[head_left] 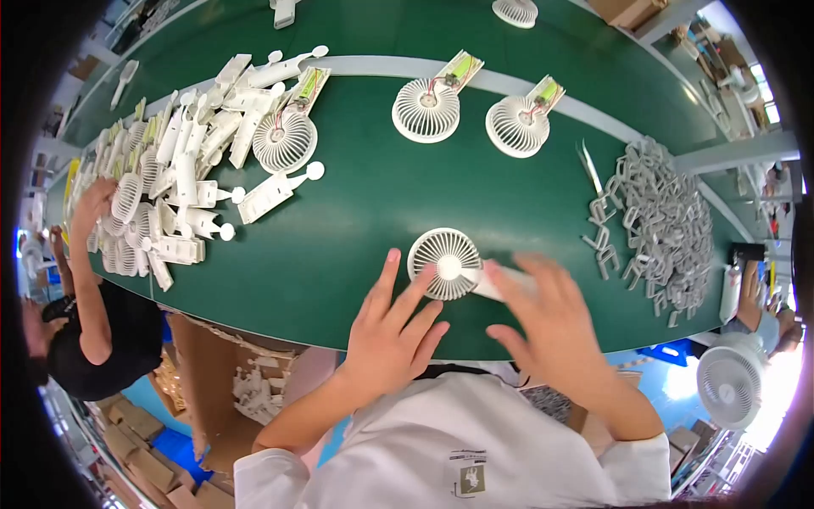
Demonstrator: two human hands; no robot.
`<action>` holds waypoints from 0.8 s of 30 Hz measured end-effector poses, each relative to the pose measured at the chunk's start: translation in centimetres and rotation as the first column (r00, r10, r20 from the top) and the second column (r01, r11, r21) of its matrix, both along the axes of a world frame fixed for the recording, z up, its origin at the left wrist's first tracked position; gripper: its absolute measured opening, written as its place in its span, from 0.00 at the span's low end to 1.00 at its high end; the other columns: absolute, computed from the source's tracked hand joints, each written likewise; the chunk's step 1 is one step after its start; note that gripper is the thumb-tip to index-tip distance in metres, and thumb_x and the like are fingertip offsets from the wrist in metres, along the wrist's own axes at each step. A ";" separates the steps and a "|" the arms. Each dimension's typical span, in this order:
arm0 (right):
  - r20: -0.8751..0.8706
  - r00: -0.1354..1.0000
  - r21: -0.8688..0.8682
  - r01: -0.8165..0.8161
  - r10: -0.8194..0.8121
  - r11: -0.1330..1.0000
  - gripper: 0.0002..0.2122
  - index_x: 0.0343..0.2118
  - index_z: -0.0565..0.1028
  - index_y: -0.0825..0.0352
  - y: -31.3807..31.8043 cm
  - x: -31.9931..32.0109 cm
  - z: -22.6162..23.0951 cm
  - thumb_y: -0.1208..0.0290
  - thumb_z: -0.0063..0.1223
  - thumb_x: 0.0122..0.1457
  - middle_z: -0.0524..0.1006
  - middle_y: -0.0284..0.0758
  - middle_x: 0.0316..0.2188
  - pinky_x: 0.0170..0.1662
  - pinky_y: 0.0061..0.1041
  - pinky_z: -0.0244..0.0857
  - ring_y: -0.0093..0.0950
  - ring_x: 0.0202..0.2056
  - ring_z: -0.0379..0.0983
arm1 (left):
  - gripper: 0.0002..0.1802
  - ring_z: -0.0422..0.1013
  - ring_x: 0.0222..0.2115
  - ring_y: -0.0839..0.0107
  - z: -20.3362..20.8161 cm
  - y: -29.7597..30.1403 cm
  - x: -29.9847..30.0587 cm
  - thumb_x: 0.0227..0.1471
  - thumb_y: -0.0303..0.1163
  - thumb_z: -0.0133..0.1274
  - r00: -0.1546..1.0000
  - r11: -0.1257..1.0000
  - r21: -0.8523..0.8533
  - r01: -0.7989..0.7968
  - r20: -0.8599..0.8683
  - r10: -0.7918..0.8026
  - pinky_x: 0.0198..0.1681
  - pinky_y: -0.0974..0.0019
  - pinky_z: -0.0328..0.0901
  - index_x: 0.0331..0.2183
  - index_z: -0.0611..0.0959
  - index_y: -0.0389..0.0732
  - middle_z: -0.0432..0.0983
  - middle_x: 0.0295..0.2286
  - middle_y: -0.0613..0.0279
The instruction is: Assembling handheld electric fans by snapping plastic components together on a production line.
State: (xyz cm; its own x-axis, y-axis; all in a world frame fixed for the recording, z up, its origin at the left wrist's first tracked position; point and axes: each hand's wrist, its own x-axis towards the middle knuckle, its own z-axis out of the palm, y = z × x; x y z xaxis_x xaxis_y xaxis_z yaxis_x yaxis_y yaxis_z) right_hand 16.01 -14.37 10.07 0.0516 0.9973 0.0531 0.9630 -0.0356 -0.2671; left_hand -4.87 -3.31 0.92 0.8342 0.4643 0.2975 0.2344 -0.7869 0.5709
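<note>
A white handheld fan (459, 242) lies on the green tabletop in front of me, its round slatted head to the left and its handle pointing right. My left hand (386, 335) is open with fingers stretched out, the index fingertip beside the fan head and another fingertip at its lower left slats. Over the fan's white handle, my right hand (547, 314) is spread, thumb apart and slightly blurred by motion. Its fingertips touch or hover at the handle; which one I cannot tell.
Several white fan parts (199, 140) are heaped at the left, where a co-worker's hand (95, 199) reaches in. Farther off lie two fan heads (426, 119) with green batteries. Tweezers (591, 168) and a pile of grey clips (666, 225) lie right. A cardboard box (208, 382) stands below the table.
</note>
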 end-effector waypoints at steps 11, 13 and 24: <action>-0.258 0.955 0.034 0.159 -0.145 0.987 0.21 0.48 0.78 0.68 -0.5 1.0 -5.7 0.74 0.68 0.50 0.79 0.40 0.48 0.53 0.39 0.71 0.40 0.49 0.77 | 0.24 0.65 0.59 0.41 0.6 2.4 5.6 0.49 0.29 0.67 0.988 0.985 0.086 0.152 -0.006 -0.152 0.59 0.46 0.65 0.49 0.84 0.44 0.76 0.54 0.57; -0.320 0.935 0.045 0.178 -0.154 0.983 0.18 0.45 0.80 0.66 -0.3 1.1 -5.9 0.73 0.68 0.49 0.81 0.37 0.45 0.49 0.37 0.74 0.39 0.45 0.79 | 0.21 0.67 0.58 0.43 1.0 2.2 5.8 0.49 0.29 0.67 0.993 0.991 0.063 0.121 -0.008 -0.121 0.57 0.46 0.67 0.47 0.86 0.46 0.77 0.52 0.58; -0.345 0.931 -0.310 0.004 -0.117 0.951 0.13 0.40 0.81 0.65 1.8 4.0 -5.2 0.72 0.67 0.50 0.82 0.35 0.36 0.40 0.38 0.75 0.40 0.37 0.80 | 0.17 0.72 0.54 0.50 3.9 2.9 8.6 0.45 0.30 0.67 0.930 0.962 0.138 0.234 -0.321 -0.181 0.52 0.43 0.69 0.41 0.87 0.43 0.82 0.44 0.65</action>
